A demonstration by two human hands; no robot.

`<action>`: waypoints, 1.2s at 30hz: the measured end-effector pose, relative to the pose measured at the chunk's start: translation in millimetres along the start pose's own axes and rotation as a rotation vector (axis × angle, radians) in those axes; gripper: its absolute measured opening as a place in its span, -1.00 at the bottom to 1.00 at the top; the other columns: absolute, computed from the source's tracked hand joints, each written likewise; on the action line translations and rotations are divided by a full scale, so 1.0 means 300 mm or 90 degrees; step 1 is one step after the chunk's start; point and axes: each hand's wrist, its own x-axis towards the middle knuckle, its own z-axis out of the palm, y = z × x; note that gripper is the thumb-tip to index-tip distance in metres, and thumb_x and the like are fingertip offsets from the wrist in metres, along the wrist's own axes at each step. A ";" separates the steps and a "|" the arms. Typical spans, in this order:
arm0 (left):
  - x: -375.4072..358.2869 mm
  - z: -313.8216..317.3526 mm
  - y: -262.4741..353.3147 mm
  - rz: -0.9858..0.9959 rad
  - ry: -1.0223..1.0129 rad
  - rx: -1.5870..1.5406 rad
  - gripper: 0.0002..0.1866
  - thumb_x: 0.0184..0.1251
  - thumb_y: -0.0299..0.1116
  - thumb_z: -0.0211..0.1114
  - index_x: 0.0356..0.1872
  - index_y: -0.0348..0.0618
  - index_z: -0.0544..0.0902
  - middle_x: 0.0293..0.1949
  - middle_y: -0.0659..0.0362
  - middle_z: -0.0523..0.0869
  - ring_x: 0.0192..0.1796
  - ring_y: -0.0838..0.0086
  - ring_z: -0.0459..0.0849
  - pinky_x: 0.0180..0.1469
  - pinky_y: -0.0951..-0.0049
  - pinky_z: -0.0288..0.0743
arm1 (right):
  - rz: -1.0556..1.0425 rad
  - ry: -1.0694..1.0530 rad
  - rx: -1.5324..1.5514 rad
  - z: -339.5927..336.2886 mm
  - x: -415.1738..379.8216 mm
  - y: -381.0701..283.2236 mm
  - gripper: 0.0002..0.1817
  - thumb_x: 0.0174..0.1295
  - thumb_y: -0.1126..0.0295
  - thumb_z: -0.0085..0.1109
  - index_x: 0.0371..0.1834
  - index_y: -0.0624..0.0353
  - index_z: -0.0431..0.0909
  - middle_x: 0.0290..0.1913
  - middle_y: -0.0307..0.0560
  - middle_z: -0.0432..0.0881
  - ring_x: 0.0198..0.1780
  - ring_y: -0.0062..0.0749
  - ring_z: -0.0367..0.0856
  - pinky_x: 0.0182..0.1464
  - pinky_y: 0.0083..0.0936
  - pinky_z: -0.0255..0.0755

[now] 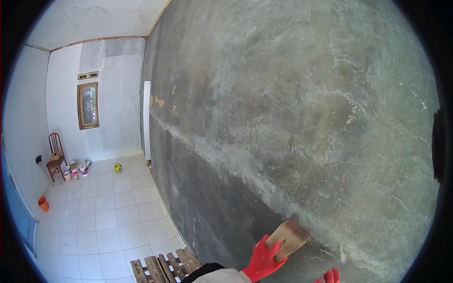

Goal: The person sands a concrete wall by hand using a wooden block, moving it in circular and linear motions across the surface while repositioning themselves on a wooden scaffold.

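My left hand (263,259), in a red glove, grips a flat tan-brown block (288,239) that looks like wood. The block lies against the grey cement wall (226,203), at the lower end of a pale, rough band (245,172) running diagonally across it. Just the red-gloved fingertips of my right hand (329,276) show at the bottom edge, near the wall. The rest of that hand is out of frame, so whether it holds anything is hidden. A light grey sleeve (222,276) covers my left forearm.
Below me to the left is a slatted wooden platform (165,266) above the white tiled floor (106,219). Farther off are a yellow ball (117,167), several paint pots (75,172), a wooden chair (55,158), a broom (45,170) and an orange bucket (43,203).
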 end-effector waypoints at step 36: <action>0.137 -0.072 -0.201 -0.099 0.076 0.048 0.03 -0.11 -0.11 0.60 0.44 0.01 0.20 0.34 -0.35 0.22 0.30 -0.31 0.32 0.15 -0.18 0.33 | -0.226 0.218 -0.397 0.096 0.205 0.049 -0.55 0.37 0.12 0.17 0.19 0.17 0.53 0.29 0.32 0.37 0.24 0.25 0.40 0.19 0.05 0.36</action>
